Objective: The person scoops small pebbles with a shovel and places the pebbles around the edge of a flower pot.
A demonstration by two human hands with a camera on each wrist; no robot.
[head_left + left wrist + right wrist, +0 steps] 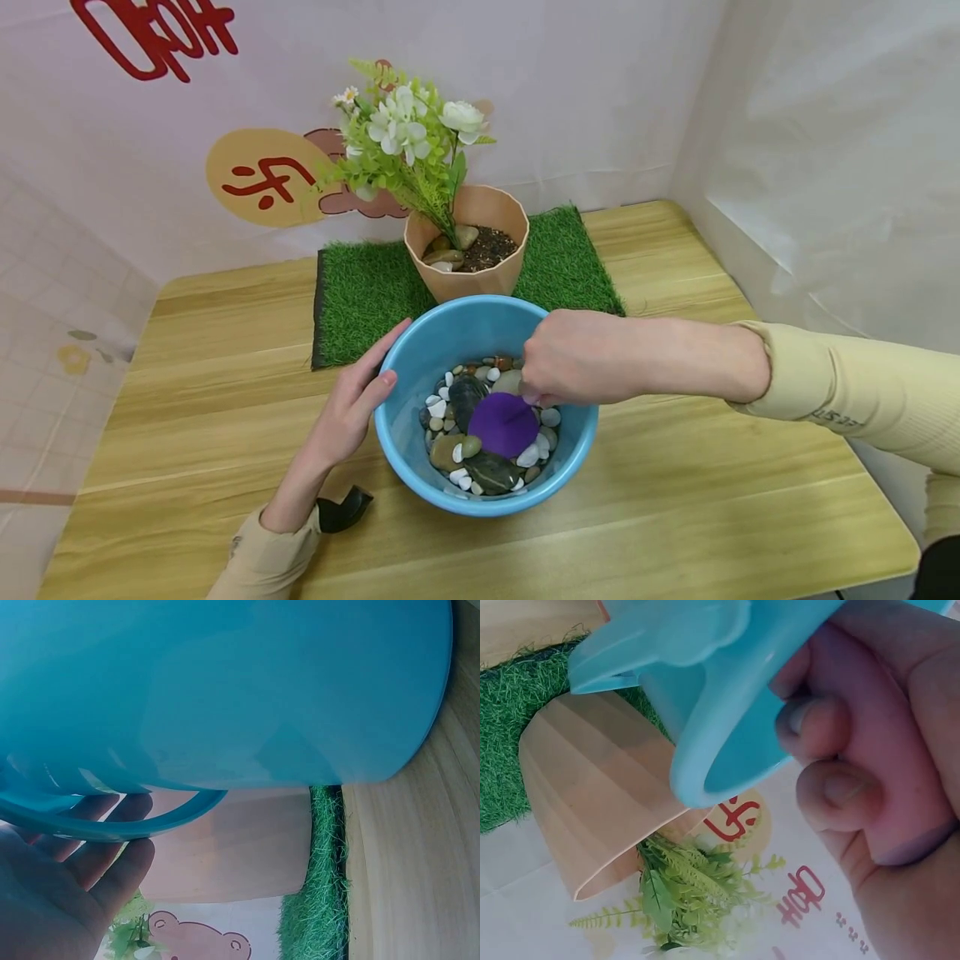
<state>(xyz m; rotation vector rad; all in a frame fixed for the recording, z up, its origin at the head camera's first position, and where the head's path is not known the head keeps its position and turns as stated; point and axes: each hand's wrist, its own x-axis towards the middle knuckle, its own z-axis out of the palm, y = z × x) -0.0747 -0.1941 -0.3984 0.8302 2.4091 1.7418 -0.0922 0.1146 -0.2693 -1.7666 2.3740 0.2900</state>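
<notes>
Left hand (348, 412) loosely extended against the blue basin (486, 507) at ten o'clock; right hand (573, 357) curled round the purple shovel (498, 427), likely scooping stones (491, 472); lifting calls for levelness.

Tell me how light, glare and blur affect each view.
Head: brightly lit and mostly clear, a pale sheen along the bowl's near rim; left wrist: small bright glare streaks on the bowl, the left hand dark in shade; right wrist: the plant soft, its pale flowers hazy.
</notes>
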